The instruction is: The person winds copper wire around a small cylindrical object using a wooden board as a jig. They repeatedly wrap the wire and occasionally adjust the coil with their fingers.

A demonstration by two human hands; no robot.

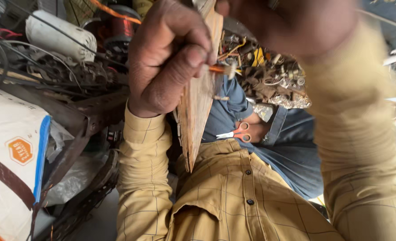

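My left hand [171, 58] is closed around a thin, tapering wooden slat [195, 116] that hangs point down in front of my yellow checked shirt [233, 196]. Its thumb pins a short orange strand with a frayed pale tip [220, 69] against the wood. My right hand [291, 22] is at the top of the view, motion-blurred, close to the slat's upper end. Whether it holds anything is hidden by the blur. Its yellow sleeve [363, 134] runs down the right side.
Orange-handled scissors [236, 134] lie on blue denim cloth [291, 151] below the slat. A heap of small metal parts and wires [274, 80] sits behind. At left are a white printed sack [10, 156], a white cylinder [57, 35], a copper coil [119, 27] and dark cables.
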